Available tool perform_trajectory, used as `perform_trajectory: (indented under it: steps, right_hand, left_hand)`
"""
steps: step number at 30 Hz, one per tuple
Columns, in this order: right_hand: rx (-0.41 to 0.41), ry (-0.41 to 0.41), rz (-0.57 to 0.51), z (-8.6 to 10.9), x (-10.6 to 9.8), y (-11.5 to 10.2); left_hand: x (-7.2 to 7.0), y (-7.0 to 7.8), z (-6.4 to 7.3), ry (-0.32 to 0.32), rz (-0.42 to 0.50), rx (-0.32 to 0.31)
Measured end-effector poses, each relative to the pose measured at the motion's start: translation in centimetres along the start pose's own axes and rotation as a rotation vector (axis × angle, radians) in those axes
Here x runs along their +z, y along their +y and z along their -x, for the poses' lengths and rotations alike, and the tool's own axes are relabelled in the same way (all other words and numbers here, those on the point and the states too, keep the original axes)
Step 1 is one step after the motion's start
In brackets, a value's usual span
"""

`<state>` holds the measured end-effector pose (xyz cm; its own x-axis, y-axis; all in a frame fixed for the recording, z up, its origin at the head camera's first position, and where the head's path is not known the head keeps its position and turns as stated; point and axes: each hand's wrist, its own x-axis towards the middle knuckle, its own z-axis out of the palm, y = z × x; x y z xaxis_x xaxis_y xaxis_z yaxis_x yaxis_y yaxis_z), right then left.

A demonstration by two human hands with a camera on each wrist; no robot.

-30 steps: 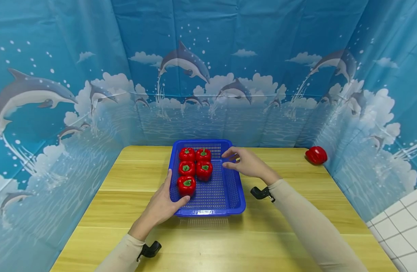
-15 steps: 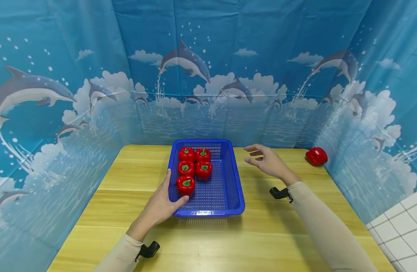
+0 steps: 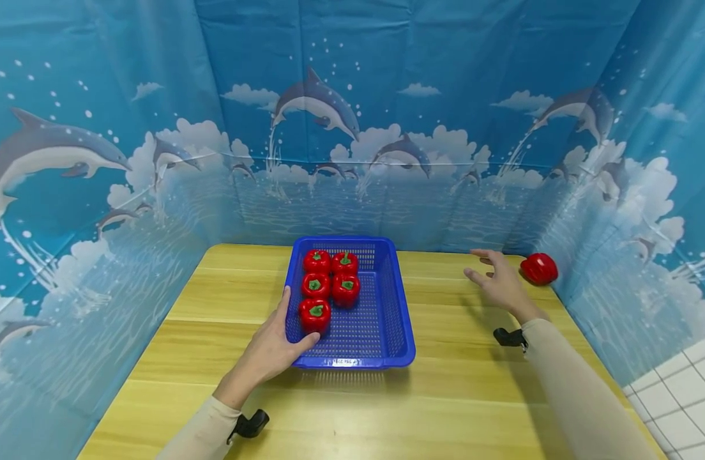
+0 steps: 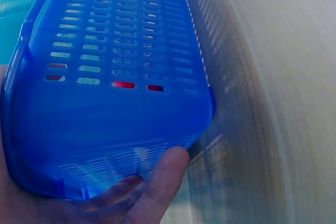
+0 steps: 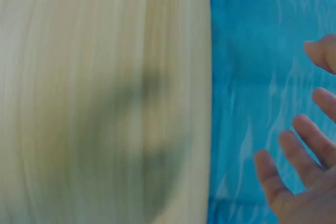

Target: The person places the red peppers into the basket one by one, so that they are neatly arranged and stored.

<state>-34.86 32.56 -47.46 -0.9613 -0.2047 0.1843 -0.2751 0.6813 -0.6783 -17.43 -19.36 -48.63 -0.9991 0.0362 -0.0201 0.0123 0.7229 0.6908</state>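
Observation:
A blue perforated plastic basket stands on the table, with several red bell peppers upright along its left and middle part, green stems up. My left hand grips the basket's left side, thumb over the rim. In the left wrist view, its fingers lie against the basket's outer wall. My right hand hovers over the table's right part, fingers spread and slightly bent, holding nothing. Just to its right, another red bell pepper lies on its side, apart from the fingers.
The light wooden table runs back to a blue curtain printed with dolphins, which encloses the back and both sides. White tiles show beyond the table's right edge. Both wrists carry black camera mounts.
My right hand has moved from over the basket's right side far to the right, near the lone bell pepper. The left hand stays on the basket, and the peppers inside keep their places.

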Motion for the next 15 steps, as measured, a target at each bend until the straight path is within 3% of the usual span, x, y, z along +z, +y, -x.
perform_trajectory:
  steps: [8,15]
  right_hand:
    - [0.091,0.142,0.053,0.3,-2.2,4.1]
    - [0.086,0.258,0.038,0.5,-3.3,6.9]
  left_hand:
    - [0.1,0.0,0.0,0.003,-0.004,-0.005]
    - [0.2,-0.1,-0.1,0.009,-0.011,-0.018]
